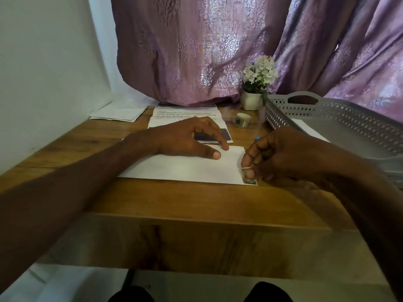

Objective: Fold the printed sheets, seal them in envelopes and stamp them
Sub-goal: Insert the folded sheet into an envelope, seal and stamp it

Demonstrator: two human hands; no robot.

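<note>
A white envelope (192, 166) lies flat on the wooden table (196, 201). My left hand (185, 140) rests on its far edge, with thumb and forefinger pressing it down. My right hand (281, 153) is at the envelope's near right corner, its thumb and fingertips pinching and pressing a small stamp (249, 178) there. A printed sheet (185, 115) with a dark rectangle lies behind the left hand. A roll of stamps (241, 120) sits further back.
A grey perforated tray (327, 118) holding a white sheet stands at the right. A small white pot of white flowers (257, 83) is at the back, before a purple curtain. More envelopes or papers (118, 114) lie at the back left by the wall.
</note>
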